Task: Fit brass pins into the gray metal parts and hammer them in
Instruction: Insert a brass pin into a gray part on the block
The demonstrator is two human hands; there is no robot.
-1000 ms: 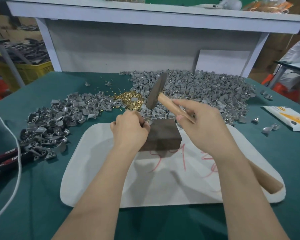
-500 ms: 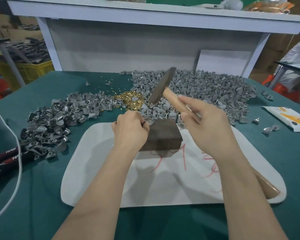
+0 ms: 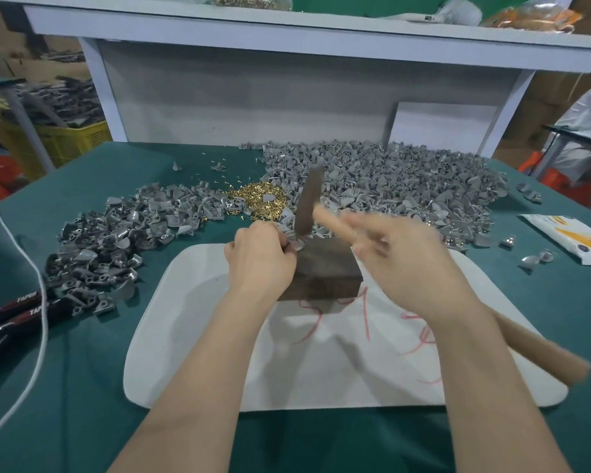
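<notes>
My left hand pinches a small gray metal part against the top left corner of a dark block. My right hand, blurred by motion, grips the wooden handle of a hammer. The hammer's metal head stands nearly upright with its lower end right at the held part. A small heap of brass pins lies just behind my left hand. A big pile of gray parts spreads across the back right, and a darker pile lies at the left.
The block stands on a white board with red scribbles, laid on the green table cloth. Black-handled pliers and a white cord lie at the left edge. A white and orange packet lies at the right, loose parts beside it.
The hammer head has swung down from its raised position onto the part on the block. My right hand dropped with it. My left hand has stayed at the block.
</notes>
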